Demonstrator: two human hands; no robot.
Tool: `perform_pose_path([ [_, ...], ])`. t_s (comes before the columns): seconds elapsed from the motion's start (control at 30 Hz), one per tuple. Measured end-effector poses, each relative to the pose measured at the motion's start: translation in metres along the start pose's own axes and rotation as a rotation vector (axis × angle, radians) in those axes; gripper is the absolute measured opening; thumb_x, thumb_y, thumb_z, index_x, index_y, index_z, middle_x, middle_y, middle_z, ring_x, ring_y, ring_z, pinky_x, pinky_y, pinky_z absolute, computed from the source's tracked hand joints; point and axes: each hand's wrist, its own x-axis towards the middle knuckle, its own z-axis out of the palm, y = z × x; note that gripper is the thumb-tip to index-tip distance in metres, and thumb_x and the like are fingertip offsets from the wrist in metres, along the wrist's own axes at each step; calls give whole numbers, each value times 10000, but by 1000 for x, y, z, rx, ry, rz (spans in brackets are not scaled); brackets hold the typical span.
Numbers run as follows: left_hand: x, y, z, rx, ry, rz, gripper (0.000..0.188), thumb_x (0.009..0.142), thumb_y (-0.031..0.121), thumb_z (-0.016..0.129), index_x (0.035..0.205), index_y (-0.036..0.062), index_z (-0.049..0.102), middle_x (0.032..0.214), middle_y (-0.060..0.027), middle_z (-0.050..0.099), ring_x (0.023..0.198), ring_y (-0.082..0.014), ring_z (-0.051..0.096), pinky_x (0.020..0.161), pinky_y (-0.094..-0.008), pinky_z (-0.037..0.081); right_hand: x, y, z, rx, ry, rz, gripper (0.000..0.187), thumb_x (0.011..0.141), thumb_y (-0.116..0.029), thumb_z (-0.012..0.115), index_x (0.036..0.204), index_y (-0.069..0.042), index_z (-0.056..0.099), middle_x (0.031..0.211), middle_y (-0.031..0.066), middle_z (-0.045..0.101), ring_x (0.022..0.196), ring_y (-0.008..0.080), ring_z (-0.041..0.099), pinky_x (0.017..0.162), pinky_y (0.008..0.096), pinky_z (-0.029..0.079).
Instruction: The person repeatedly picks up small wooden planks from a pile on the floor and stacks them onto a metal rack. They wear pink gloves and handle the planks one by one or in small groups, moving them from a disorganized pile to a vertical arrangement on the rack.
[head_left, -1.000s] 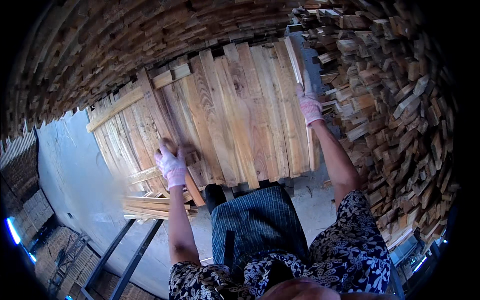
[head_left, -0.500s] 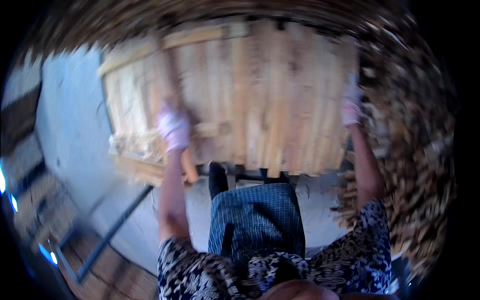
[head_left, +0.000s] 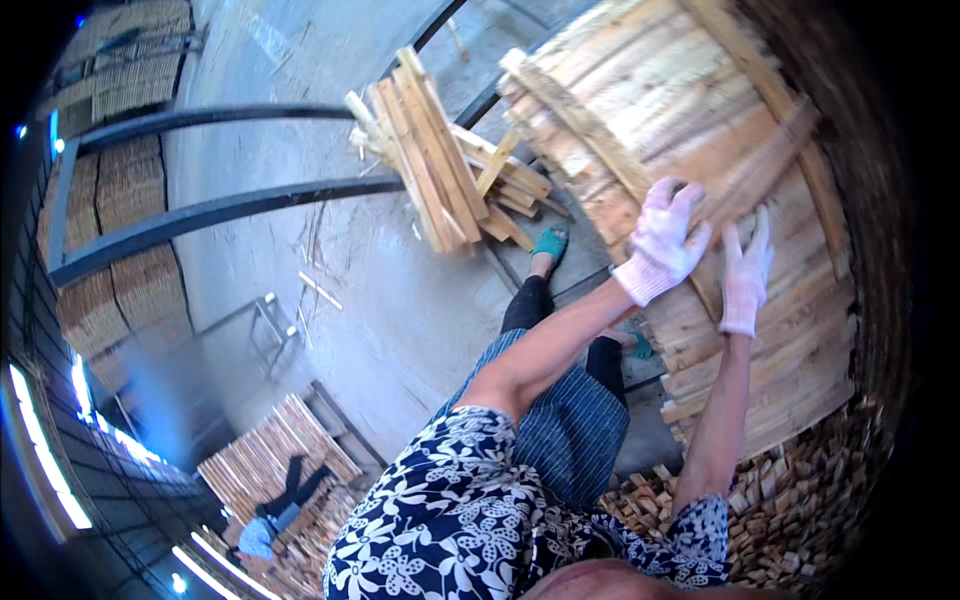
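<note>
A pale slatted wooden panel lies before me at the upper right, with a batten along its near side and another batten along the far side. A loose-looking, blurred strip slants between them. My left hand, in a white-pink glove, is over the near batten, its fingers bent and thumb apart. Just to its right, my right hand, gloved alike, lies on the slats below the slanting strip with fingers stretched out. Neither hand visibly grips anything.
A pile of loose wooden strips rests across a dark metal frame on my left. Many short wood pieces are heaped at lower right. Slatted stacks stand far left; another person is at lower left.
My view has swung, bringing the metal frame and strip pile into sight. My hands, earlier wide apart at the panel's left part and right edge, are now close together on it.
</note>
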Motion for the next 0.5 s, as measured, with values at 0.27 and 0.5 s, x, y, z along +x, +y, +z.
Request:
perform_pose_path([
  [0.27,-104,-324,-240,246,4,-887,357,867,227,705,1165,46,628,1111,-210,652,1067,-344,625,930,-402,508,21,-52,85,-121,297,109,808,933,-350,627,1598,-125,228,1477,407,345,1272,526,477,1068,520,424],
  [0.5,-71,-482,-313,497,60,-1414,1097,786,403,807,1604,107,138,1585,-296,274,1412,-456,390,1158,-489,368,18,-65,86,-88,329,138,798,942,-260,632,1591,-41,222,1595,245,310,1406,377,399,1176,444,334],
])
